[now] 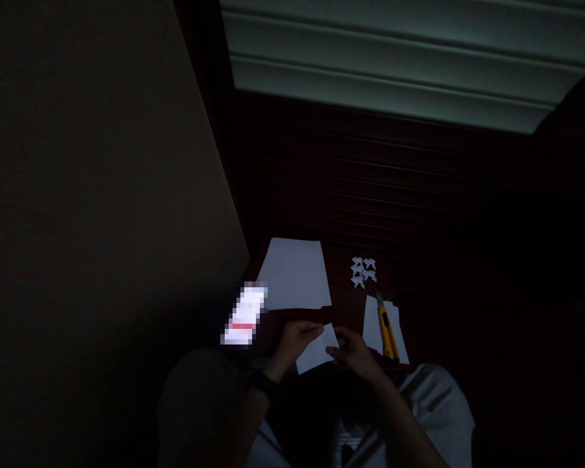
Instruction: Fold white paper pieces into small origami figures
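Observation:
Between my two hands is a small piece of white paper (314,352), tilted above my lap at the table's near edge. My left hand (295,342) pinches its upper left edge. On the right side, my right hand (355,351) grips it with the thumb on top and the fingers behind. Just right of that hand, a yellow utility knife (388,333) lies on a stack of cut white paper (372,325), its blade pointing away from me. Farther back sit several small folded white paper pieces (363,272), grouped close together.
A larger stack of white sheets (295,273) lies at the back left of the dark table. Beside it is a lit, blurred phone screen (245,315). A wall (127,162) rises on the left, and pale slats (394,58) are at the top.

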Demonstrator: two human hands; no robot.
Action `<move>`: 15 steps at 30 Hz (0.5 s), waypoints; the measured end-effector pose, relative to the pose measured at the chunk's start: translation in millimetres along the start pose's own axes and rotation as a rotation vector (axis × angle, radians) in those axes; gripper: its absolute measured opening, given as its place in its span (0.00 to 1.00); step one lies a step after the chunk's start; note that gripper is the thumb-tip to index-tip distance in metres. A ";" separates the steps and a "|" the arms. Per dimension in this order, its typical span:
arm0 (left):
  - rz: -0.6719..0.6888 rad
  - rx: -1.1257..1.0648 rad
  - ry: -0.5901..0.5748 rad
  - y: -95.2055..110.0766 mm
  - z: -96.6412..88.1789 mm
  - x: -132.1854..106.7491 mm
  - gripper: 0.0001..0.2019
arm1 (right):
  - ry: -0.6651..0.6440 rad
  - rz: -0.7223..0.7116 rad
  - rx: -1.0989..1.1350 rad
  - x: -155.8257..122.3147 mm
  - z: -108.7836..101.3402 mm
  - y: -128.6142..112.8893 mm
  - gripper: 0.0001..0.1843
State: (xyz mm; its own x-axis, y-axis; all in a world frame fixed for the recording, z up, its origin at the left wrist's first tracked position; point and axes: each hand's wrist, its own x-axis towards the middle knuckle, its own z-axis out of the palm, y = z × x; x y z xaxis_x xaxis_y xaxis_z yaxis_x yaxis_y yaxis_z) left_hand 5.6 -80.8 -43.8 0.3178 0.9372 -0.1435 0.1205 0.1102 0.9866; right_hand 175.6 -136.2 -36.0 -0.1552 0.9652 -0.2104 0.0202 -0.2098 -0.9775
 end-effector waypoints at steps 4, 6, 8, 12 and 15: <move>-0.019 0.006 0.007 -1.0 1.7 0.0 0.18 | 0.048 -0.012 -0.032 -0.4 1.9 2.8 0.26; -0.018 0.005 0.020 -0.6 1.8 0.0 0.18 | 0.048 -0.016 -0.032 -1.0 1.7 2.0 0.26; -0.006 0.001 0.029 0.0 1.5 -0.1 0.17 | 0.015 -0.006 -0.011 -1.5 0.8 -0.2 0.24; 0.005 0.009 0.036 0.9 0.9 -0.6 0.17 | -0.017 0.041 0.019 -1.5 -0.4 -4.6 0.23; -0.002 0.016 0.032 0.6 0.8 -0.9 0.18 | 0.009 0.050 0.002 -1.0 0.3 -4.5 0.23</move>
State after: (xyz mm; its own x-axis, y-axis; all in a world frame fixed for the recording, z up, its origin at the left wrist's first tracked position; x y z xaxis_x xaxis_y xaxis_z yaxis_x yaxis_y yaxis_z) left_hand 6.2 -81.9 -43.1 0.2877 0.9471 -0.1422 0.1362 0.1066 0.9849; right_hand 175.3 -136.3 -31.4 -0.1450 0.9549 -0.2590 0.0260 -0.2580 -0.9658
